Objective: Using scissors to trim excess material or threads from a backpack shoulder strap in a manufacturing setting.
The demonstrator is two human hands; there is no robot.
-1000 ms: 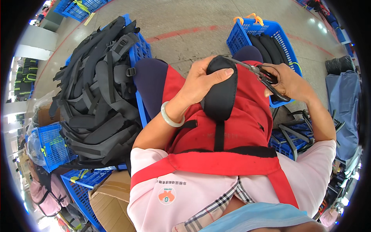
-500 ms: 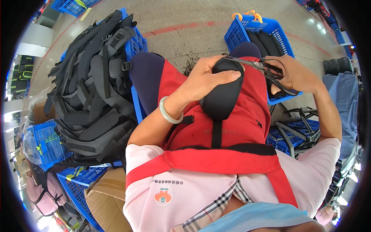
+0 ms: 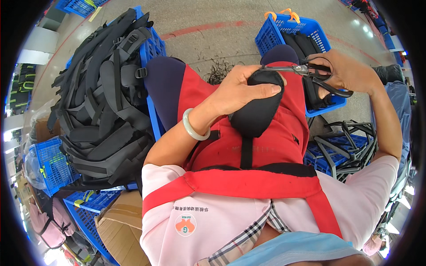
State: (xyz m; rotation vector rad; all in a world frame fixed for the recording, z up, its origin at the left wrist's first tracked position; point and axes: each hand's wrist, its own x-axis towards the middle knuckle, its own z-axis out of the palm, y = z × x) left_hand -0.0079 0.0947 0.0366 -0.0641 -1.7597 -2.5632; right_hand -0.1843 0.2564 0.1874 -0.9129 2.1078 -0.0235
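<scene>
Between the thumb and fingers of my left hand (image 3: 242, 88) is a black padded fabric piece (image 3: 255, 117), rounded at its lower end, above my red apron (image 3: 213, 153). A black strap (image 3: 246, 153) shows below it on the apron; whether they are joined I cannot tell. My right hand (image 3: 341, 71) grips scissors (image 3: 306, 69) by their black handles. The blades point left and lie across the top edge of the piece, close to my left fingers. Whether the tips touch the fabric is hard to see.
To the left, black and grey backpack straps (image 3: 102, 97) are heaped on a blue crate (image 3: 153, 44). A blue basket (image 3: 270, 42) of black padded pieces stands ahead right. Black frame-like parts (image 3: 341, 146) lie at my right. Dark scraps (image 3: 217, 68) litter the floor; cardboard (image 3: 120, 226) sits lower left.
My right hand and the scissors have moved slightly right and outward, with the elbow farther out. The padded piece stays in my left hand, shifted and turned slightly.
</scene>
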